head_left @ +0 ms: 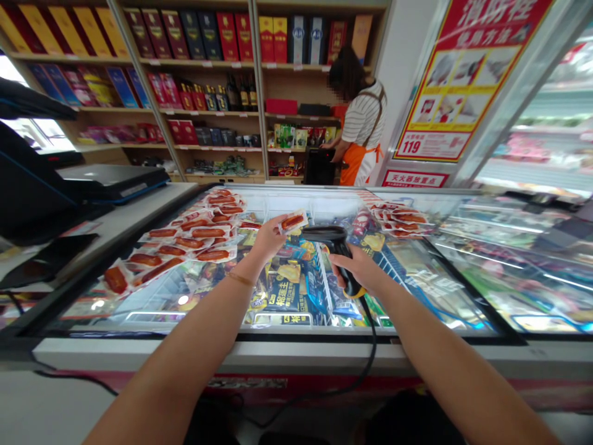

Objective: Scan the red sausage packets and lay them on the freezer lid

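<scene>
Between the fingers of my left hand (271, 238) is a packaged sausage (293, 220), held up above the glass-topped freezer (222, 339). My right hand (359, 267) is wrapped round the handle of a black barcode scanner (327, 233), whose head points left toward that sausage pack. The scanner's cable (372, 346) hangs down over the freezer's front edge. Many more packaged sausages (208, 233) lie spread on the glass to the left of my left hand. A smaller pile of sausage packs (402, 219) rests on the glass to the right, beyond my right hand.
Frozen food bags (285, 290) show through the freezer glass. At left stand a scale (113, 179) and a dark machine (32, 179) on a counter. A person (364, 123) in an orange apron is by the shelves (208, 62) behind. Another glass-topped freezer (532, 259) adjoins at right.
</scene>
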The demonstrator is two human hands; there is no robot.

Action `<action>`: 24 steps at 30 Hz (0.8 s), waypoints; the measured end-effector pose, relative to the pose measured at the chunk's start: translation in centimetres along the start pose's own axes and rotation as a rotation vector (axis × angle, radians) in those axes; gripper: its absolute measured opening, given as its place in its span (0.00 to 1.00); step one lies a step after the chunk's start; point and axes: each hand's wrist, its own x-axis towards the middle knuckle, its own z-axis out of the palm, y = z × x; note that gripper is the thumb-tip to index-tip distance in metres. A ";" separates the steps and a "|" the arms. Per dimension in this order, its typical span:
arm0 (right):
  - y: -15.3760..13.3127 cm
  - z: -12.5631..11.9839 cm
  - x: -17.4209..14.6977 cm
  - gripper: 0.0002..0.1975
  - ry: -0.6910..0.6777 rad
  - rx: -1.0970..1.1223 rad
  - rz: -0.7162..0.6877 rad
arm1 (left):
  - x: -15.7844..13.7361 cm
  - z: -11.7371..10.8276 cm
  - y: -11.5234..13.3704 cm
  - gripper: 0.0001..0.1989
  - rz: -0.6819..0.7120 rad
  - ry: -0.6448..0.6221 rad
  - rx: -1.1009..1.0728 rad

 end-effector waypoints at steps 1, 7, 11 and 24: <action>0.0 0.1 -0.1 0.16 -0.005 -0.009 0.002 | 0.0 0.0 0.1 0.34 0.006 0.002 0.014; -0.3 0.2 -0.3 0.17 -0.021 -0.041 -0.002 | 0.0 0.0 0.3 0.33 0.012 -0.003 0.029; -0.2 0.1 -0.3 0.16 -0.035 -0.055 -0.006 | 0.1 0.1 0.2 0.34 0.003 -0.012 0.012; -0.1 -0.1 -0.2 0.16 -0.071 -0.063 -0.016 | 0.2 0.2 -0.4 0.35 0.008 -0.037 -0.037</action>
